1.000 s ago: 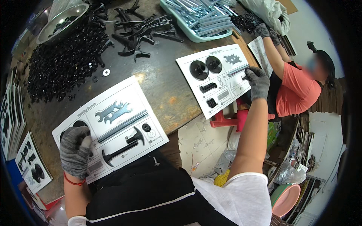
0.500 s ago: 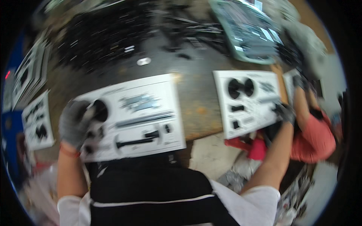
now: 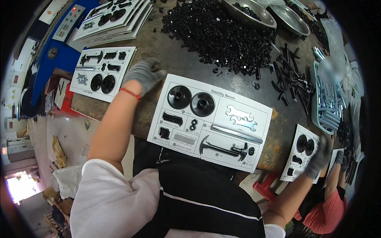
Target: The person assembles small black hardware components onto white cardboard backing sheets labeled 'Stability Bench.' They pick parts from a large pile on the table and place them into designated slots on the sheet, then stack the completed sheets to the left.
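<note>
A white parts card (image 3: 198,131) lies in front of me at the table's front edge. It carries two black discs, flat silver wrenches, a metal tube and small black parts. My left hand (image 3: 147,75), in a grey glove, is just beyond its upper left corner, thumb apart from the fingers, with nothing seen in it. A similar card (image 3: 101,73) lies left of that hand. At far right, my gloved right hand (image 3: 317,160) is over the right side of another such card (image 3: 298,154). Motion blurs its fingers, so its grip is unclear.
Card stacks (image 3: 115,23) stand at the back left, beside a blue machine (image 3: 59,39). A heap of black fasteners (image 3: 222,35), metal bowls (image 3: 254,14), black brackets (image 3: 291,75) and a tub (image 3: 315,99) of metal tubes lie beyond. A co-worker's arm (image 3: 332,180) is at far right.
The view has swung left and sharpened. My left hand has come off the left edge of the middle card and moved toward the left card. My right hand remains at the right card.
</note>
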A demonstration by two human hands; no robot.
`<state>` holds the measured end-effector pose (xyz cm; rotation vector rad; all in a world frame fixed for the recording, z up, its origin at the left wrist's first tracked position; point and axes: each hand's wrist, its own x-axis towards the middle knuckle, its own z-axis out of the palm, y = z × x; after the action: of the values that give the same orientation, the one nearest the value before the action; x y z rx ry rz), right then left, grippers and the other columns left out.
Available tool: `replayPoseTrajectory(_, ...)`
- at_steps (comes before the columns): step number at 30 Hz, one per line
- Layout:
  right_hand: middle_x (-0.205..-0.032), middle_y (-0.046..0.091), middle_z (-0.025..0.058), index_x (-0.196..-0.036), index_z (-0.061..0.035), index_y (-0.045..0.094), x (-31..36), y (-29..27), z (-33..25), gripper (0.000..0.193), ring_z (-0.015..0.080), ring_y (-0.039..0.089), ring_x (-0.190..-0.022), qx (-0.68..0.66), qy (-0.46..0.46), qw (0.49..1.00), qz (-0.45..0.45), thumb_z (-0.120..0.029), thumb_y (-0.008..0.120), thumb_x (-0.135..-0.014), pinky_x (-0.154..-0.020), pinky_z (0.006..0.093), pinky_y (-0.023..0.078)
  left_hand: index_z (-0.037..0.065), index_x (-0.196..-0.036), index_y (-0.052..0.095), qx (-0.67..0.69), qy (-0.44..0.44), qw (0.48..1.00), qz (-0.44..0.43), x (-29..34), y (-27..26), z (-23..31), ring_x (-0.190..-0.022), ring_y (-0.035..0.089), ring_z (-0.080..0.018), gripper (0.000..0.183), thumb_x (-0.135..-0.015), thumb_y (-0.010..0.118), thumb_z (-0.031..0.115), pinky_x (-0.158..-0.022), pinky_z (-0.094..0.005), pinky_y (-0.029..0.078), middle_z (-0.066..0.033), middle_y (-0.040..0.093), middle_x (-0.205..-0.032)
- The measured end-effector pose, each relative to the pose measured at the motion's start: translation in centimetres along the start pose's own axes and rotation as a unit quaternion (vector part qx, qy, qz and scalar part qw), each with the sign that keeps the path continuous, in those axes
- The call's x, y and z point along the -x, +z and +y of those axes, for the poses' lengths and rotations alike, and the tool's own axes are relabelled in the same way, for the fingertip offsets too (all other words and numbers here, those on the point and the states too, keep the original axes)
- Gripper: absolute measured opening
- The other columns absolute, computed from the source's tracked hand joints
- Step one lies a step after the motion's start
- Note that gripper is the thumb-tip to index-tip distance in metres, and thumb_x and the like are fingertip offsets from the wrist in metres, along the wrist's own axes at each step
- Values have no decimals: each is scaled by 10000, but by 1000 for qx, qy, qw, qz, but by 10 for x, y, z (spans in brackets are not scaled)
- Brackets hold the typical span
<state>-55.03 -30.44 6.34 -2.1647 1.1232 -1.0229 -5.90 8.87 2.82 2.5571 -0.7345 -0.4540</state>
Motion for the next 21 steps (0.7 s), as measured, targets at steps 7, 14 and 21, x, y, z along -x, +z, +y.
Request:
replayPoseTrajectory(7,-1163,633,85,-1218,-75,631,24,253,-204,352,232,652,-979,84,-135,916,-369,-97,684,-871,-877,331,544,131,-1287,592,-91,165,982,-19,-64,60,74,-1190,568,-331,586,-781,766,371,-1005,-412,465,-162,606,-1246)
replayPoseTrajectory(14,-1141,605,151,-1141,-127,629,10,362,-236,270,364,613,-1061,269,-200,876,-345,-136,561,-879,-892,448,519,133,-1141,630,-92,155,978,-101,-76,55,73,-1012,639,-333,308,-861,649,262,-873,-442,517,-148,666,-1080)
replayPoseTrajectory(21,-1024,638,145,-983,-81,679,8,350,-203,169,349,623,-953,154,-203,916,-309,-103,637,-821,-840,422,517,113,-1108,640,-56,197,977,-60,-71,46,46,-994,641,-340,297,-852,659,262,-873,-449,518,-171,661,-1113)
